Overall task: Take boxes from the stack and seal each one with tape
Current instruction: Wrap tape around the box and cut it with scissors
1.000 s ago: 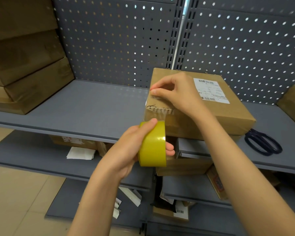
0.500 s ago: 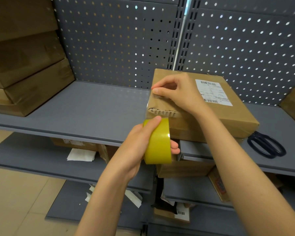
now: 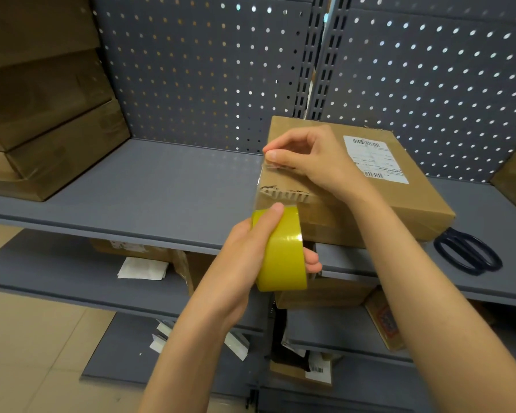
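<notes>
- Boxes in the stack (image 3: 45,114) sat at the far left of the upper shelf (image 3: 149,198), well apart from the work and untouched
- Left hand (image 3: 245,254) gripped the yellow tape roll (image 3: 280,251), thumb over the top of the roll and fingers curled round its underside, just below the box's near corner
- A clear strip of tape (image 3: 262,186) ran up from the roll across the torn near edge of the box (image 3: 399,204), which rested on the shelf with that corner overhanging the front
- Right hand (image 3: 313,162) pinched the strip's free end between thumb and forefinger, pressing it onto the box top, the other fingers loosely curled
- A shipping label (image 3: 376,158) lay flat on the lid; dark scissors (image 3: 468,254) lay on the shelf just right of the box
- Likely risks: the strip could wrinkle or stick to itself if tension slackened, the pinned end could lift if the roll pulled too hard, and the overhanging box might shift on the shelf
- Against the earlier frames, the roll sat slightly higher and closer to the box, so the stretched strip was shorter; the right hand's pinch had barely moved
</notes>
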Tool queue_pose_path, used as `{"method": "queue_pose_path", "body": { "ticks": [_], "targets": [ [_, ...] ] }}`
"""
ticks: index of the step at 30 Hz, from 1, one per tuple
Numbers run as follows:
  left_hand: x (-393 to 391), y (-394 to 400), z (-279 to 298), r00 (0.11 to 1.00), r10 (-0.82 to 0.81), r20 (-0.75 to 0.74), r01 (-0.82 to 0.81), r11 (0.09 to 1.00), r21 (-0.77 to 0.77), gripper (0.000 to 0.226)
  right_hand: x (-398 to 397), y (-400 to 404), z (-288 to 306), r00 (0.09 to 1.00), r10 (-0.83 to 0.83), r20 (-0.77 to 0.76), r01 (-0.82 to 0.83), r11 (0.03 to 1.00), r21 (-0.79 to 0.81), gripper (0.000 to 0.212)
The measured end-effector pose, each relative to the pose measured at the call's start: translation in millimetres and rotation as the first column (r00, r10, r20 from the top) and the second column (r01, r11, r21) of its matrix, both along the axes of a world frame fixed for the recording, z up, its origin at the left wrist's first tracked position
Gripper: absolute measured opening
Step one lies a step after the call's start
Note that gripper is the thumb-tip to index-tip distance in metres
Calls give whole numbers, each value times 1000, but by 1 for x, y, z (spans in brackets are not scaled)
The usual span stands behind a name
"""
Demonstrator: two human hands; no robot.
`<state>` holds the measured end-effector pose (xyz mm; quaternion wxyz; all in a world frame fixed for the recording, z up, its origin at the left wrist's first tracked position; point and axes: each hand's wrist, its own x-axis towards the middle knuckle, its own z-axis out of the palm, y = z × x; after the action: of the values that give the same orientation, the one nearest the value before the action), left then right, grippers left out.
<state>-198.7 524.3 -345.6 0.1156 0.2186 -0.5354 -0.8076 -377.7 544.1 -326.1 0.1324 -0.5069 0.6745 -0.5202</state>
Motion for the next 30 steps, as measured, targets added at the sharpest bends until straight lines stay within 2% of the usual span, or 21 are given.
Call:
{"method": "queue_pose_path", "body": {
  "ticks": [6,13,22,26,30],
  "targets": [
    [-6,3,3,999,28,-39,-28,1000,1,28,-6,-5,-2,999,-51,17,51,999,17,6],
    [5,-1,3,997,63,-48,-64,998,-14,25,-8,-9,-5,995,-56,-86,61,996,62,11],
    [-3,1,7,997,46,-61,-48,998,-34,24,-10,-8,-6,995,-89,-43,90,996,23,5],
    [-4,1,5,998,47,-48,-49,998,-40,23,-11,-10,-7,984,-108,-145,118,991,68,5],
    [-4,2,3,998,57,-28,-58,997,-49,22,-12,-10,-7,976,-115,-185,132,988,85,5]
  ]
}}
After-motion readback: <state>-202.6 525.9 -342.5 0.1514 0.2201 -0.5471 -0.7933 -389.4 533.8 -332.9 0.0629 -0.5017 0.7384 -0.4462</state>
